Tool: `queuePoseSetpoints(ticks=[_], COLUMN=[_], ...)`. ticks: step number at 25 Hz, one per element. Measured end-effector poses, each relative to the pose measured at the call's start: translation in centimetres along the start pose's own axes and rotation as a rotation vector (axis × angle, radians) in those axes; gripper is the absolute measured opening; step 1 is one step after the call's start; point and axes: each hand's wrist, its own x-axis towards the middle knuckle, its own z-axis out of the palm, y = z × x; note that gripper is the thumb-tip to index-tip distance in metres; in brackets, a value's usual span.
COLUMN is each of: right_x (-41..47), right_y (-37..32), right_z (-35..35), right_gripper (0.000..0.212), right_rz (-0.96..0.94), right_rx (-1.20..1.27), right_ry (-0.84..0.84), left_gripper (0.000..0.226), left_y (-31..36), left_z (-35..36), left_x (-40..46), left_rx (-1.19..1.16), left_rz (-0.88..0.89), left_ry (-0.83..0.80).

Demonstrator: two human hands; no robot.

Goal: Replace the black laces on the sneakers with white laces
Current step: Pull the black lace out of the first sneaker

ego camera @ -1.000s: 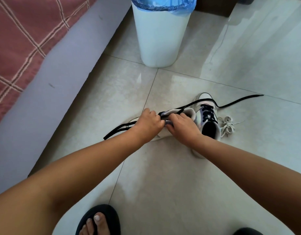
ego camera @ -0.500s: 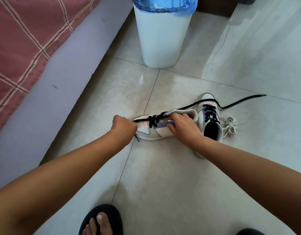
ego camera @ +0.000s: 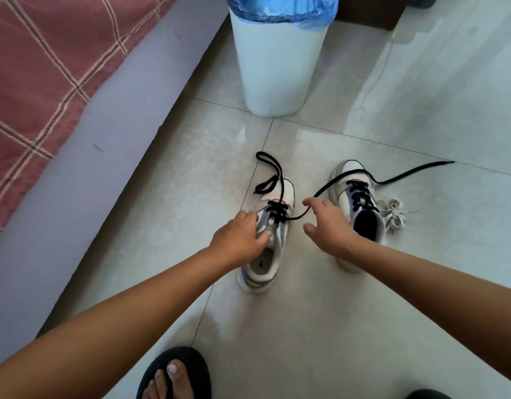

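Two sneakers stand side by side on the tiled floor (ego camera: 363,283). The left hand (ego camera: 237,240) reaches down onto the left sneaker (ego camera: 267,260), its fingers curled at the tongue and gripping it. The right hand (ego camera: 326,226) hovers between the shoes, fingers spread and holding nothing, above the black lace (ego camera: 277,182). White laces (ego camera: 394,216) lie bunched beside the right sneaker (ego camera: 360,208).

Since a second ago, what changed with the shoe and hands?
The left white sneaker turned from sideways to toe-away upright. Right hand released it and now hangs open; left hand shifted its grip to the tongue. Right laced sneaker, white lace bundle and white bin unchanged.
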Motion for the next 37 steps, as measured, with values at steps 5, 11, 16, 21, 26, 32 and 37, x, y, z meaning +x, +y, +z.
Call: queuePoseSetpoints(ticks=[5,11,16,21,26,32,37], right_x=[1.9,2.3,4.6,7.1,5.6,0.6,0.4], right_y=[0.4,0.3,0.9,-5.3,-6.0,-4.5,-4.4], right_z=[2.3,1.3,-5.2,-7.9,-4.6,0.8,2.5], right_gripper=[0.029,0.022,0.019,0.033,0.031,0.026,0.018], right_rz=[-0.109,-0.115,-0.022,-0.351,-0.273,0.193,0.172], right_rx=[-0.097,-0.279,-0.271,0.187,-0.100,0.203,0.235], right_ry=[-0.027,-0.004,0.048,0.347,0.151,-0.352,-0.172], left_gripper=[0.032,0.034,0.037,0.032,0.035,0.034,0.030], left_y=[-0.5,-1.5,-2.2,-2.1,-2.5,-2.1,-1.7], left_z=[0.2,-0.5,-0.7,-0.4,0.3,2.3,3.8], left_x=[-0.1,0.2,0.6,1.2,1.5,-0.6,-0.9], left_rx=[0.095,0.121,0.246,0.213,0.081,0.037,0.143], left_rz=[0.056,0.055,0.127,0.168,0.137,0.243,0.235], left_ry=[0.042,0.051,0.100,0.122,0.133,0.475,0.490])
